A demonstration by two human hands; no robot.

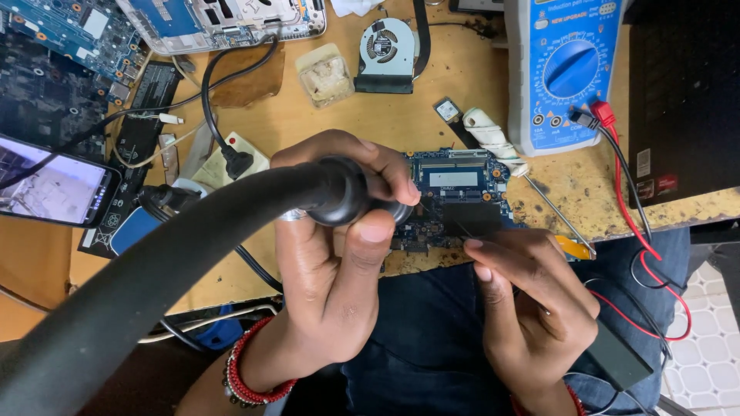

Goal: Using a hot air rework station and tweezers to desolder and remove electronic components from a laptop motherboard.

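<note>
My left hand (pixel 331 262) grips the thick black handle of a hot-air tool (pixel 339 189), whose hose sweeps down to the lower left. Its nozzle end points at a small blue circuit board (pixel 455 192) lying at the front edge of the wooden bench. My right hand (pixel 524 300) pinches thin black tweezers (pixel 462 229) whose tip touches a dark patch on the board. A red bead bracelet (pixel 247 370) circles my left wrist.
A blue multimeter (pixel 566 69) with red and black leads stands at the back right. Beside it lies a tape-wrapped screwdriver (pixel 501 146). A cooling fan (pixel 385 54), a laptop chassis (pixel 223 23), motherboards (pixel 54 69) and a phone (pixel 54 189) crowd the back and left.
</note>
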